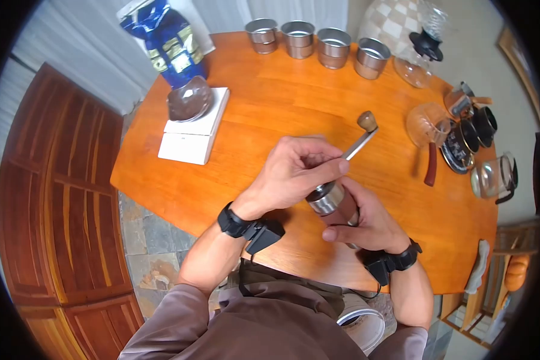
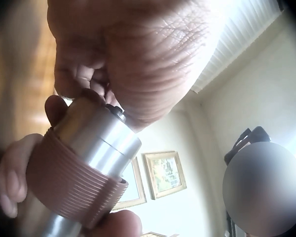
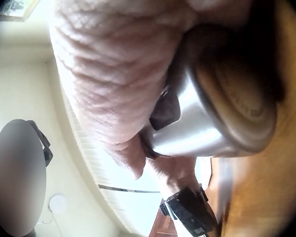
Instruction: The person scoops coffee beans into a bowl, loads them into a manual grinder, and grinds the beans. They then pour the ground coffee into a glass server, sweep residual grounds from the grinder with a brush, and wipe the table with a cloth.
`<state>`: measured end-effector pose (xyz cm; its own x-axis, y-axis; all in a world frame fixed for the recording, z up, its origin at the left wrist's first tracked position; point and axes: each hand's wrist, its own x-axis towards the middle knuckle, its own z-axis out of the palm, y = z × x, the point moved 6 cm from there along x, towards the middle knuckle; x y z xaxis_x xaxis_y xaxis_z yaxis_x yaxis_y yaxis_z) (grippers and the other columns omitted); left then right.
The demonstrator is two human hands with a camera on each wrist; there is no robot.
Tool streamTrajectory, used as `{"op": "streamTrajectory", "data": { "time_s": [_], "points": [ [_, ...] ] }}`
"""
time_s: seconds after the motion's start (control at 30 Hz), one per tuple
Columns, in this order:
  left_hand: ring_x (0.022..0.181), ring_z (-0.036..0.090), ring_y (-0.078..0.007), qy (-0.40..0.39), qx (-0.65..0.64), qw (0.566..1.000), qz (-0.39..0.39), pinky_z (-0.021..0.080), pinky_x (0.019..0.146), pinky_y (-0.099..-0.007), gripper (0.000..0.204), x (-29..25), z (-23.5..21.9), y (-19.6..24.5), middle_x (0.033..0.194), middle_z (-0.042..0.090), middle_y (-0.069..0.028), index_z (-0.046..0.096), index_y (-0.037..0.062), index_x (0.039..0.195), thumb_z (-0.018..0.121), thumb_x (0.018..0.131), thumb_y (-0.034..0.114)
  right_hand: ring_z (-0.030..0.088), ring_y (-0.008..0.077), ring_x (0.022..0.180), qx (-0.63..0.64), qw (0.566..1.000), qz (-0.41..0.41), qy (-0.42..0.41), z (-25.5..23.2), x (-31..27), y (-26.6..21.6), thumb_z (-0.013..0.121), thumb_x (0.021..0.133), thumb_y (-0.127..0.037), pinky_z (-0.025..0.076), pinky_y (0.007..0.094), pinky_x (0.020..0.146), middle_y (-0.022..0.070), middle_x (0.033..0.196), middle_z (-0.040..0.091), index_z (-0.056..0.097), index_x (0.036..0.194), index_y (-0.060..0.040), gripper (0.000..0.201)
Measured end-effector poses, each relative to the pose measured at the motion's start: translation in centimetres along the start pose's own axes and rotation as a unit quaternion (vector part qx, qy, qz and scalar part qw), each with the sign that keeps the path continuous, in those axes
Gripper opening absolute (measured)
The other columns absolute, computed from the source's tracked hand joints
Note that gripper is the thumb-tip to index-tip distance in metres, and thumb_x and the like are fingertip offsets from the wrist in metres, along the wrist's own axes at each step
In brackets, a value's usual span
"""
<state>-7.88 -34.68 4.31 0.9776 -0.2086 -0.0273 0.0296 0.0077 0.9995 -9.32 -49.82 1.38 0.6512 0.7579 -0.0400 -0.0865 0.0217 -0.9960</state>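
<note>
A steel hand coffee grinder with a ribbed brown sleeve is held tilted over the near part of the table. My right hand grips its body, thumb on one side and fingers round the other. In the right wrist view the grinder's round steel base shows below that palm. At the top end, my left hand pinches the crank handle near its inner end. The crank's wooden knob sticks out past the fingers, towards the back right.
On the wooden table, a bowl sits on a white scale, beside a blue bag. Several steel cups line the back edge. Glassware, including a glass server, and dark cups stand at right.
</note>
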Motion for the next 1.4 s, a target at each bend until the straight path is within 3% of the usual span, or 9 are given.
{"op": "streamTrajectory", "data": {
  "time_s": [0.4, 0.7, 0.8, 0.93, 0.97, 1.07, 1.13, 1.27, 1.4],
  "points": [
    [0.077, 0.056, -0.0096, -0.045, 0.038, 0.992, 0.114, 0.042, 0.066, -0.0254, 0.018, -0.6, 0.2, 1.2, 0.089, 0.061, -0.0038, 0.076, -0.0031, 0.106, 0.074, 0.093, 0.008, 0.062, 0.0132, 0.104, 0.012, 1.0, -0.028, 0.005, -0.4, 0.0, -0.2, 0.09, 0.08, -0.028, 0.051, 0.0315, 0.093, 0.0045, 0.113, 0.064, 0.053, 0.133, 0.0004, 0.071],
    [0.114, 0.055, -0.0338, -0.044, 0.243, 0.917, 0.313, 0.04, 0.103, -0.0468, 0.058, -3.0, 1.0, 5.4, 0.126, 0.063, -0.0214, 0.077, -0.0009, 0.11, 0.057, 0.089, 0.049, 0.063, 0.0092, 0.093, 0.103, 0.987, -0.096, 0.076, -1.7, 0.1, -0.2, 0.084, 0.086, -0.019, 0.052, 0.026, 0.081, 0.0034, 0.107, 0.064, 0.055, 0.126, -0.0015, 0.053],
    [0.115, 0.056, -0.0329, -0.016, 0.081, 0.958, 0.273, 0.039, 0.105, -0.047, 0.066, -5.2, 0.2, 6.0, 0.124, 0.063, -0.0236, 0.077, -0.004, 0.108, 0.055, 0.091, 0.055, 0.063, 0.0094, 0.082, 0.11, 0.99, -0.045, 0.071, -1.9, 0.2, 0.4, 0.082, 0.087, -0.018, 0.053, 0.0272, 0.071, 0.0033, 0.099, 0.064, 0.054, 0.125, -0.001, 0.05],
    [0.092, 0.06, -0.0208, 0.039, 0.139, 0.973, 0.177, 0.048, 0.086, -0.0349, 0.079, -6.1, 0.4, 7.5, 0.099, 0.064, -0.0121, 0.07, -0.0086, 0.117, 0.065, 0.088, 0.065, 0.062, 0.0094, 0.075, 0.109, 0.988, -0.067, 0.09, -1.7, 0.1, 0.6, 0.08, 0.088, -0.019, 0.051, 0.027, 0.066, 0.0042, 0.094, 0.063, 0.054, 0.125, -0.0007, 0.049],
    [0.076, 0.058, -0.0148, 0.036, 0.142, 0.96, 0.241, 0.047, 0.07, -0.0293, 0.059, -5.9, 1.1, 8.1, 0.084, 0.061, -0.0054, 0.068, -0.0057, 0.119, 0.077, 0.089, 0.044, 0.062, 0.0094, 0.075, 0.085, 0.99, -0.071, 0.091, -1.7, 0.2, 0.5, 0.08, 0.088, -0.02, 0.051, 0.0262, 0.066, 0.0045, 0.094, 0.063, 0.054, 0.125, -0.0007, 0.049],
    [0.068, 0.056, -0.013, -0.06, 0.396, 0.872, 0.281, 0.046, 0.063, -0.0285, 0.035, -5.7, 2.7, 10.1, 0.075, 0.06, -0.0032, 0.07, -0.0028, 0.114, 0.079, 0.09, 0.021, 0.061, 0.0091, 0.072, -0.032, 0.971, -0.187, 0.148, -2.1, 0.6, 0.7, 0.081, 0.088, -0.024, 0.05, 0.0256, 0.063, 0.0046, 0.093, 0.063, 0.054, 0.124, -0.0006, 0.051],
    [0.063, 0.055, -0.0119, -0.065, 0.405, 0.862, 0.298, 0.045, 0.058, -0.0273, 0.024, -5.9, 3.1, 10.9, 0.07, 0.059, -0.0022, 0.07, -0.0008, 0.11, 0.078, 0.089, 0.007, 0.061, 0.0086, 0.07, -0.006, 0.979, -0.144, 0.145, -2.1, 0.1, 0.6, 0.082, 0.088, -0.026, 0.05, 0.0256, 0.061, 0.0045, 0.092, 0.063, 0.054, 0.123, -0.001, 0.051],
    [0.068, 0.056, -0.0109, -0.022, 0.36, 0.93, 0.072, 0.046, 0.065, -0.0282, 0.023, -6.1, -1.0, 9.2, 0.073, 0.062, -0.0023, 0.069, -0.0019, 0.109, 0.073, 0.095, 0.016, 0.059, 0.0068, 0.068, 0.095, 0.983, -0.084, 0.132, -2.0, 0.3, 0.5, 0.084, 0.086, -0.03, 0.048, 0.0254, 0.058, 0.0036, 0.09, 0.064, 0.055, 0.12, -0.0026, 0.052],
    [0.078, 0.052, -0.0085, -0.008, 0.393, 0.914, -0.099, 0.045, 0.072, -0.0268, 0.022, -3.7, -4.7, 7.1, 0.081, 0.06, -0.0019, 0.065, -0.0009, 0.103, 0.065, 0.101, 0.021, 0.058, 0.0066, 0.068, 0.124, 0.98, -0.093, 0.126, -1.8, 0.0, -0.1, 0.085, 0.086, -0.03, 0.047, 0.0248, 0.058, 0.003, 0.091, 0.064, 0.056, 0.118, -0.0037, 0.05]
  ]
}}
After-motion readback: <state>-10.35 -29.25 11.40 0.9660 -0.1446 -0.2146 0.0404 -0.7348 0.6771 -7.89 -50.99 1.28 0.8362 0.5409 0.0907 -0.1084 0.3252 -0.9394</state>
